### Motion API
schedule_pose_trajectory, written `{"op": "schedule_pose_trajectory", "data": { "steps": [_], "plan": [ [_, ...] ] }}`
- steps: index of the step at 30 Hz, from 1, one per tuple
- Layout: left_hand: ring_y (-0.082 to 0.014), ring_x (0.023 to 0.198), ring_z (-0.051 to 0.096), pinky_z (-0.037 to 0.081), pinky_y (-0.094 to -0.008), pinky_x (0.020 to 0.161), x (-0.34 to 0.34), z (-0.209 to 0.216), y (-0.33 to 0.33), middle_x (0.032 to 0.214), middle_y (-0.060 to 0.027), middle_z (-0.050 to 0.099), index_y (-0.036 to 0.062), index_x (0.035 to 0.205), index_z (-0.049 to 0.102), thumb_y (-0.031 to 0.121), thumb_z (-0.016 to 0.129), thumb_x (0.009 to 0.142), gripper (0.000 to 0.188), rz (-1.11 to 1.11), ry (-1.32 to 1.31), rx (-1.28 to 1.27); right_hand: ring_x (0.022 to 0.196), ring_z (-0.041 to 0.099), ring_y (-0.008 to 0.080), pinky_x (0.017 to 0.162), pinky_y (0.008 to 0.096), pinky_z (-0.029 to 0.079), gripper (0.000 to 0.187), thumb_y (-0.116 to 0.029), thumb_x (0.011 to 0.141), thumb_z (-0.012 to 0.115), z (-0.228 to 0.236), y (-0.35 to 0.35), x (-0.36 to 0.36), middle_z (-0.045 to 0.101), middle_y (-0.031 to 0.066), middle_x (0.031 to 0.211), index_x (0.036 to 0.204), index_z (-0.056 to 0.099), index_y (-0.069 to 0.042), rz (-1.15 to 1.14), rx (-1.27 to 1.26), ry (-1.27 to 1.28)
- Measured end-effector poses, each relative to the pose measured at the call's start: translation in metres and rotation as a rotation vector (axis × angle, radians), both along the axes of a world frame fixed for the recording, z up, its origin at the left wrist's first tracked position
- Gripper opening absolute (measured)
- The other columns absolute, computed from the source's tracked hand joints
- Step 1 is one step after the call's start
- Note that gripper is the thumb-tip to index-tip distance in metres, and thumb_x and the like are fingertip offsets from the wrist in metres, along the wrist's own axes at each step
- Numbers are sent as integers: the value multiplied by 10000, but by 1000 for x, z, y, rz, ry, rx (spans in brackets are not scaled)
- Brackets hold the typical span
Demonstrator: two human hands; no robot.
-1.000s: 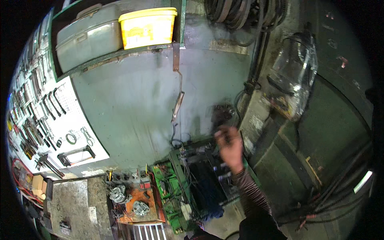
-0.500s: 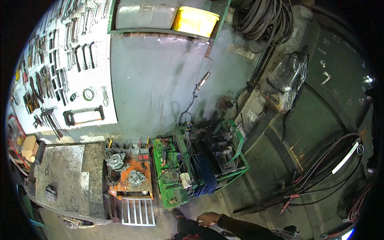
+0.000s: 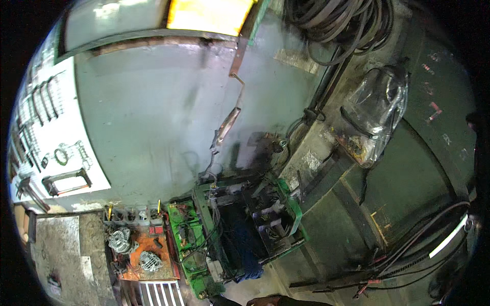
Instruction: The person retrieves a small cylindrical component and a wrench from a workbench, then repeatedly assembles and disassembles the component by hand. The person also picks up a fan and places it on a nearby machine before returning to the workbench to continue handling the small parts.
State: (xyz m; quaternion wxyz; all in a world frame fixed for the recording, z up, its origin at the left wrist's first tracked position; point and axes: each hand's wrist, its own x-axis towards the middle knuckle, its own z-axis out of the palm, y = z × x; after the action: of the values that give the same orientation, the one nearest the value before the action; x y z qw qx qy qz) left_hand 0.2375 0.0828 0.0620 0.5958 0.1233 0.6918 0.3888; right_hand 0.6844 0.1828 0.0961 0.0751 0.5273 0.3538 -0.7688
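At the lower edge of the view my right hand (image 3: 263, 301) shows only in part, dark and cut off, with its sleeve to the right. Its fingers cannot be made out, nor whether they hold anything. My left hand is out of sight. Nearest to the right hand is a green metal frame (image 3: 296, 214) with machine parts and cables inside. A dark blue cloth (image 3: 248, 257) drapes over its front. Joined to its left side is a green tray (image 3: 186, 234) with cables lying across it.
Two alternators, one in front (image 3: 151, 261) and one behind (image 3: 121, 239), sit on an orange-topped bench (image 3: 133, 274). A worn table (image 3: 56, 239) stands farther left. A hanging hook tool (image 3: 224, 130), coiled hoses (image 3: 337, 25) and a plastic-wrapped part (image 3: 377, 112) line the wall.
My view has tilted up and closer to the wall, so the scene sits lower and farther left. The right hand, fully visible before, has dropped to the lower edge.
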Motion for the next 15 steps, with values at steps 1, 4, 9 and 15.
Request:
{"op": "schedule_pose_trajectory", "data": {
  "steps": [1, 4, 9, 15],
  "plan": [
    [-151, 617, 569, 450, -321, 485, 11, 6, 21, 762, -92, 663, -8, 1031, 738, 177, 618, 989, 226, 11, 28, -3, 932, 698, 296, 843, 419, 558, 408, -428, 947, 706, 4, 16, 5, 708, 122, 1082, 1181, 686, -94, 2, 26, 24],
    [-155, 627, 578, 460, -324, 494, 36, 27, 73, 781, -99, 674, -8, 1046, 736, 175, 617, 989, 227, 32, 129, 14, 949, 691, 284, 855, 418, 559, 397, -400, 936, 728, 21, 61, 19, 698, 120, 1095, 1174, 690, -85, -4, 78, 97],
    [-163, 643, 594, 476, -329, 508, 45, 76, 127, 812, -109, 693, -8, 1072, 733, 172, 615, 988, 231, 92, 415, 70, 979, 679, 263, 877, 417, 562, 382, -354, 918, 765, 40, 109, 35, 683, 116, 1118, 1162, 695, -70, -14, 114, 202],
    [-172, 663, 613, 496, -336, 525, -5, 197, 154, 850, -122, 716, -7, 1103, 730, 168, 613, 988, 240, 185, 1121, 302, 1015, 665, 239, 902, 415, 564, 370, -298, 896, 810, 75, 156, 26, 664, 112, 1144, 1149, 702, -51, 13, 210, 369]
  ]
}}
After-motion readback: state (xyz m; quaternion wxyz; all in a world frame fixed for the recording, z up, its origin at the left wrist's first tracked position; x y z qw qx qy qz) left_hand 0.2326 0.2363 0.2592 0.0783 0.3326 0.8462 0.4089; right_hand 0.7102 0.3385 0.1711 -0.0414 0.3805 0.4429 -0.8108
